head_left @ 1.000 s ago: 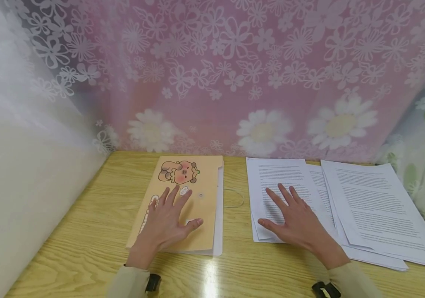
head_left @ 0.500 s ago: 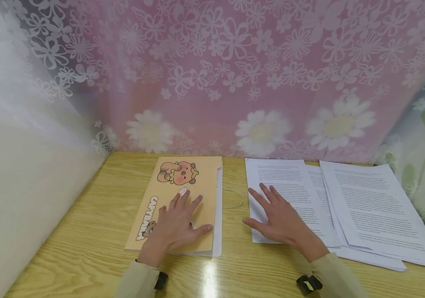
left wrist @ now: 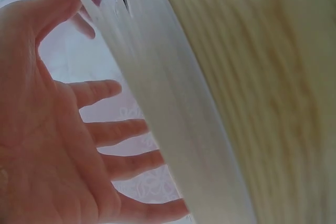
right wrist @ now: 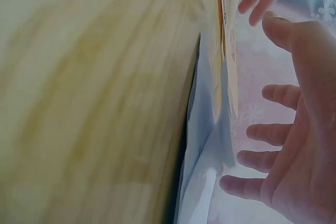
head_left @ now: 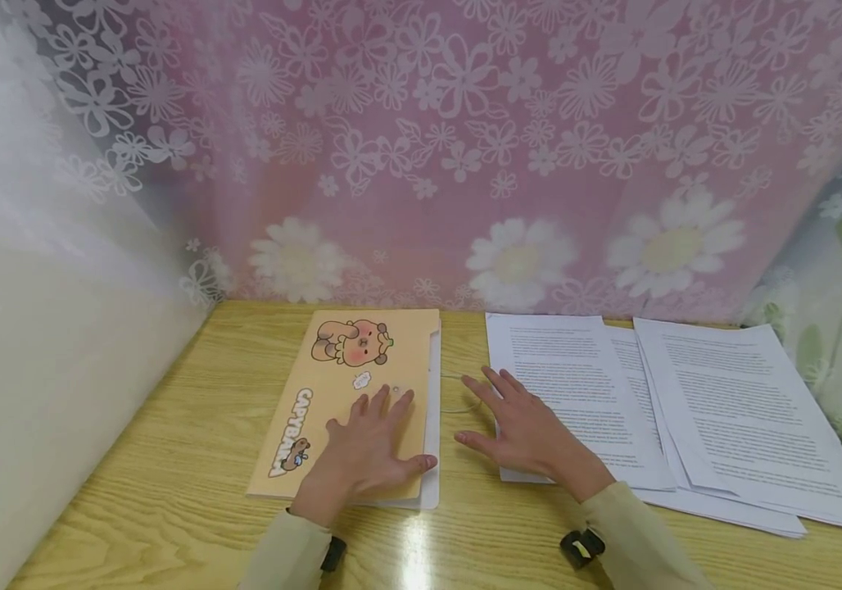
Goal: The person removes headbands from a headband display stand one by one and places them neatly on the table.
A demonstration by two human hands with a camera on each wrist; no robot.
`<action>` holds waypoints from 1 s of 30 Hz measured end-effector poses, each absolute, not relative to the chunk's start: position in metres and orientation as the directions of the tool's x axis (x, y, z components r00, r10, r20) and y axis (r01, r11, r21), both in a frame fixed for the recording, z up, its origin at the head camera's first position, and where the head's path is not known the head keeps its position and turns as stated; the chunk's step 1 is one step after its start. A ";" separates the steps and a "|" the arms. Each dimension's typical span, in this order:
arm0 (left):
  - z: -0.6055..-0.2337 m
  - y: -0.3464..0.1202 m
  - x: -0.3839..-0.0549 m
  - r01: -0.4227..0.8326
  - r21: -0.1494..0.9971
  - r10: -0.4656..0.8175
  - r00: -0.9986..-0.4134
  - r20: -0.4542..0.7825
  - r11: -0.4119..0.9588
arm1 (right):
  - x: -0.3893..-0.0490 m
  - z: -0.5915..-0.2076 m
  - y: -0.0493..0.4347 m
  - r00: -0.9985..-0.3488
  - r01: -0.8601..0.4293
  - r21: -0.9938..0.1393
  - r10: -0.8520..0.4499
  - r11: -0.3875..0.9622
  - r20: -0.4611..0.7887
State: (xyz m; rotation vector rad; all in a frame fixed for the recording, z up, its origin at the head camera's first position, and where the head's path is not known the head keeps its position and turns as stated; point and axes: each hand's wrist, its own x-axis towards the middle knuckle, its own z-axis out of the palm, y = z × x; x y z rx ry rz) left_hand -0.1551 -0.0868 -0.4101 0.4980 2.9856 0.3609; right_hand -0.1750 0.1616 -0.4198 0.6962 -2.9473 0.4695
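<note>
A tan file folder [head_left: 409, 348] printed with a capybara lies flat on the left of the table. Over its lower right part my left hand [head_left: 362, 455] is spread, thumb at the folder's right edge. The left wrist view shows this hand [left wrist: 58, 135] with straight, parted fingers, their tips close to the folder [left wrist: 168, 87]; contact is hard to tell. My right hand [head_left: 527, 430] is spread above the left edge of a printed paper stack [head_left: 554, 344], fingertips over the folder's thin string [head_left: 461, 410]. In the right wrist view that hand [right wrist: 299, 140] appears raised off the papers [right wrist: 202, 150].
Another stack of printed sheets [head_left: 753, 401] lies fanned at the right, overlapping the first. A pink flowered curtain [head_left: 421, 205] stands along the table's back edge, and a pale wall [head_left: 60, 328] borders the left. The wooden table [head_left: 170, 459] shows between the folder and the wall.
My left hand has shifted right and slightly down across the folder. My right hand has moved left, from over the paper stack to its left edge. The folder and papers stay put.
</note>
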 end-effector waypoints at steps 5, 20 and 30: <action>-0.410 -0.085 -0.155 0.283 0.256 0.311 -0.947 -0.075 0.924 | -0.179 -0.419 0.155 -0.886 -0.463 -0.285 -0.445 0.839 0.130; -0.407 -0.087 -0.159 0.235 0.422 0.300 -0.949 -0.094 0.876 | -0.190 -0.422 0.131 -0.882 -0.458 -0.259 -0.471 0.850 0.012; -0.407 -0.096 -0.158 0.275 0.497 0.348 -0.936 -0.059 0.823 | -0.191 -0.424 0.126 -0.890 -0.436 -0.179 -0.452 0.882 -0.061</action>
